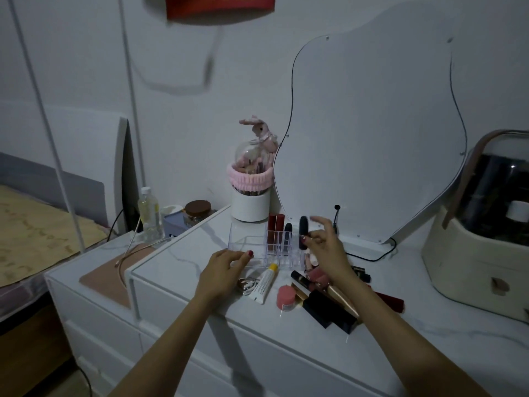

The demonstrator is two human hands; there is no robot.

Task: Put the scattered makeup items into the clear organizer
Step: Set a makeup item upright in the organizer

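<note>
The clear organizer [246, 245] stands on the white dresser top in front of the mirror. A red lipstick [275, 229] and a dark one [287, 232] stand upright in its slots. My right hand [325, 249] holds a black lipstick [303, 232] upright over the organizer's right slots, fingers spread. My left hand [224, 267] rests against the organizer's front left edge, thumb on the wall. Scattered in front lie a white tube with a yellow cap [265, 283], a small pink jar [285, 298], a black box [329, 310], a gold-tipped tube [342, 299] and a dark red stick [390, 300].
A wavy mirror [372, 133] leans at the back with a black cable [372, 256] under it. A white brush cup with pink headband [250, 202] stands left of it. A cream cosmetic case [481, 253] fills the right. A bottle [148, 213] and jar [198, 210] sit on the lower cabinet.
</note>
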